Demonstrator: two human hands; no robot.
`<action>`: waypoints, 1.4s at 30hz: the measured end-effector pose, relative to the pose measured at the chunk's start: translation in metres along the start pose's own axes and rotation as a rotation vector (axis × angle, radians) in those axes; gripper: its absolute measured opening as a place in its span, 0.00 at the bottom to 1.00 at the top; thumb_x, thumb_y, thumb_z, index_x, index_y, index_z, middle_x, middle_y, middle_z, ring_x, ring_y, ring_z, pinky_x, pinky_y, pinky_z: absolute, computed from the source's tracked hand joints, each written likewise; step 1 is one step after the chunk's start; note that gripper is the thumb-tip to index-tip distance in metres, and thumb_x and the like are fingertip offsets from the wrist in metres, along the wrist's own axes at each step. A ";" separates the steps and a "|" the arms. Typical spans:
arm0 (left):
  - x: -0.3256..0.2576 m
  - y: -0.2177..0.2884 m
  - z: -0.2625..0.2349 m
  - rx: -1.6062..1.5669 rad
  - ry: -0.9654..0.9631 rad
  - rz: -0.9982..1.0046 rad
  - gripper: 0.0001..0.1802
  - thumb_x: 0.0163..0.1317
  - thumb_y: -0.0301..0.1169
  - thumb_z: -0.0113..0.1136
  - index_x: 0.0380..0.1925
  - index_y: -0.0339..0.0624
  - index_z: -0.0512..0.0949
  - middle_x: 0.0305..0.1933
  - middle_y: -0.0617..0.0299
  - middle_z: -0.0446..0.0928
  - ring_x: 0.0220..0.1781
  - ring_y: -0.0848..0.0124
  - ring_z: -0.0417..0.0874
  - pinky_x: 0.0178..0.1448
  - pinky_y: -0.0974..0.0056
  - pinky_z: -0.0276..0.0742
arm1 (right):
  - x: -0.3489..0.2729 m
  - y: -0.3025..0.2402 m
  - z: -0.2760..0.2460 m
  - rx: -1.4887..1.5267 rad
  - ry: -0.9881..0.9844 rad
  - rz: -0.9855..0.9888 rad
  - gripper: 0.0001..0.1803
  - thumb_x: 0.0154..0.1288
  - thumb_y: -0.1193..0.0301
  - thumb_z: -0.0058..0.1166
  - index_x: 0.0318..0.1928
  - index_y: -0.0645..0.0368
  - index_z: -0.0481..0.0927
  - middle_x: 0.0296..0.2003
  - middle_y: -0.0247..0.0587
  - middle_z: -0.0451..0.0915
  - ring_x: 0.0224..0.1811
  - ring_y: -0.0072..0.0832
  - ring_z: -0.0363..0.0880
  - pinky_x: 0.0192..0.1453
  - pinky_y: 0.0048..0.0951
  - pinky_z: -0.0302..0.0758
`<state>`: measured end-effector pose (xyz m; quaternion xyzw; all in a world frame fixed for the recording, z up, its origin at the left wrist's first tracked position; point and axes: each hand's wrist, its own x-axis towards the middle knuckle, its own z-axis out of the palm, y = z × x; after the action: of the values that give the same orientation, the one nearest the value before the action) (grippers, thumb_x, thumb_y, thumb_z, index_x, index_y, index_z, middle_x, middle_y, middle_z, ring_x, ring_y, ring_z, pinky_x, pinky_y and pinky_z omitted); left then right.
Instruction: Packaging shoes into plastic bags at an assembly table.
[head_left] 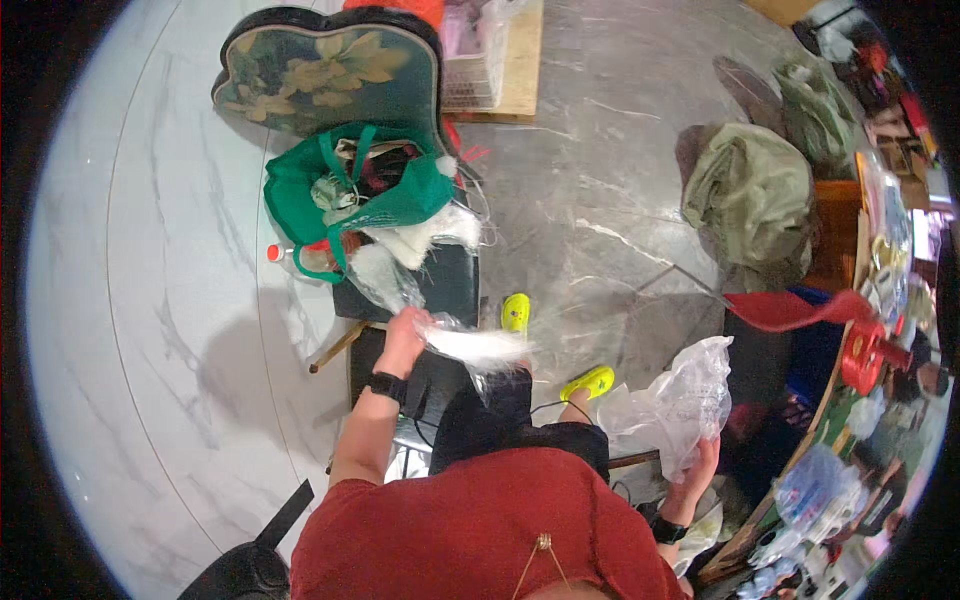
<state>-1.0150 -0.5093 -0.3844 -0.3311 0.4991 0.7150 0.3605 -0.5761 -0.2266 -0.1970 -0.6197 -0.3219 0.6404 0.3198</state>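
Note:
My left hand (405,338) is closed around the gathered middle of a clear plastic bag (388,283). A white, fibrous-looking bundle (475,345) sticks out from that hand over my lap, with clear plastic about it. Out to the right, my right hand (703,462) grips a second, crumpled translucent plastic bag (685,395), which spreads upward from the fingers. Beyond my left hand a green tote bag (300,185) stands gaping on a dark seat, with white fluffy material (415,240) at its near side.
A flower-patterned chair back (320,75) rises behind the tote. A red-capped bottle (285,255) is at its left. On the right, a cluttered workbench (815,440) carries a red clamp-like tool (865,360) and plastic bags. Olive cloth sacks (755,190) stand farther back.

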 end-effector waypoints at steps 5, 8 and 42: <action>-0.047 -0.076 0.048 0.210 -0.219 -0.119 0.07 0.68 0.27 0.50 0.40 0.34 0.74 0.34 0.55 0.77 0.38 0.61 0.79 0.45 0.53 0.78 | -0.028 -0.002 -0.080 0.129 0.096 -0.080 0.29 0.62 0.74 0.48 0.66 0.63 0.68 0.55 0.43 0.77 0.54 0.33 0.78 0.58 0.31 0.74; -0.070 -0.103 0.075 0.374 -0.430 -0.095 0.08 0.68 0.30 0.52 0.39 0.37 0.77 0.37 0.54 0.79 0.41 0.62 0.80 0.46 0.58 0.78 | -0.041 0.006 -0.151 -0.023 0.269 -0.072 0.28 0.62 0.76 0.49 0.65 0.62 0.69 0.51 0.40 0.79 0.50 0.29 0.79 0.55 0.29 0.75; -1.023 -1.154 0.507 1.160 -1.853 -1.010 0.09 0.70 0.27 0.40 0.37 0.34 0.70 0.35 0.51 0.75 0.38 0.57 0.79 0.47 0.51 0.79 | -0.200 0.046 -0.754 0.993 1.581 -0.660 0.31 0.60 0.84 0.48 0.66 0.67 0.66 0.54 0.46 0.77 0.54 0.31 0.77 0.57 0.29 0.73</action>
<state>0.4364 0.0632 0.0630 0.3617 0.1118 0.1283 0.9166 0.1830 -0.4036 -0.1355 -0.5436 0.1327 -0.0164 0.8286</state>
